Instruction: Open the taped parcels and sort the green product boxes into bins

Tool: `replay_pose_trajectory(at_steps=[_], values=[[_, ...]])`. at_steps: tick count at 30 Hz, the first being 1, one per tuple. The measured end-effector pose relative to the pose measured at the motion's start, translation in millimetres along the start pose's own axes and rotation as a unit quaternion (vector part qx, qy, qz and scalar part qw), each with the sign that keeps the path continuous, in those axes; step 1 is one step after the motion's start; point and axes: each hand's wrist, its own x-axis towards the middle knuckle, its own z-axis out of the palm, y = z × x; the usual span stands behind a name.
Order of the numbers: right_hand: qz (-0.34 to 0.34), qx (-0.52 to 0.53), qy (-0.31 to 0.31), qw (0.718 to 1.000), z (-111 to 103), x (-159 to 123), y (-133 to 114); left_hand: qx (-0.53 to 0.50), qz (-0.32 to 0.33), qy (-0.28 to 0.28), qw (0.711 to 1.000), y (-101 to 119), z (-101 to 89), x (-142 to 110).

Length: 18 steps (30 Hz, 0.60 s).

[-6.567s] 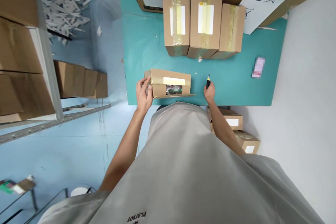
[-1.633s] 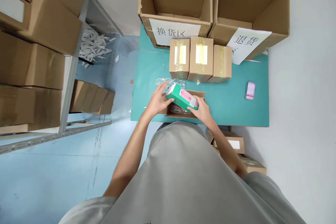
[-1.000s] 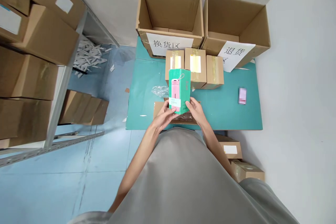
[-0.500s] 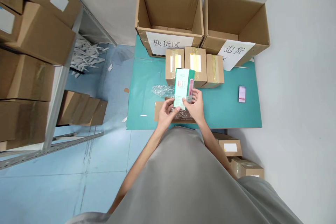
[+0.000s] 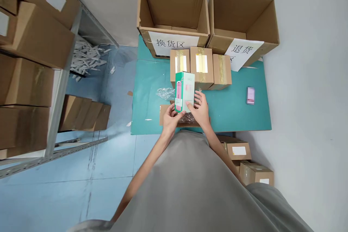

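Between my two hands stands a green and white product box (image 5: 188,87) with a pink bottle printed on one side. My left hand (image 5: 170,117) grips its lower left edge. My right hand (image 5: 200,110) holds the lower right, thumb on the pale panel and fingers behind. Below the product box an opened cardboard carton (image 5: 164,110) lies at the table's near edge, bubble wrap (image 5: 187,118) inside it. More clear bubble wrap (image 5: 165,93) lies to the left of the box. The cutter seen earlier is not visible.
Three taped cartons (image 5: 201,67) stand behind the product box on the green table (image 5: 236,112). Two large open boxes (image 5: 174,38) (image 5: 244,32) with paper signs are at the back. A phone-like item (image 5: 250,95) lies right. Shelves of cartons (image 5: 35,79) stand left; more cartons (image 5: 257,174) sit below right.
The carton has been opened and the cutter put out of sight. The product box came up out of it, was stood upright and turned, so its white panel now shows beside the pink bottle side.
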Motion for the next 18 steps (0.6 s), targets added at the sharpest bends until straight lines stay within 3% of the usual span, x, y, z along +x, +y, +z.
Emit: replay_pose_trajectory(at_steps=[4, 9, 13, 18], values=[[0.014, -0.013, 0.007, 1.0, 2, 0, 2, 0.018, 0.025, -0.021, 0.999, 8, 2.6, -6], [0.033, 0.101, -0.006, 0.994, -9, 7, 20, -0.039, -0.09, -0.093, 0.991, 13, -8.4, -3], [0.037, 0.112, -0.024, 0.993, -12, 8, 24, -0.06, -0.08, -0.078, 0.992, 3, -10.0, 2], [-0.004, 0.042, 0.023, 0.999, -6, 2, 10, -0.019, -0.016, -0.001, 1.0, -6, -3.9, 1]])
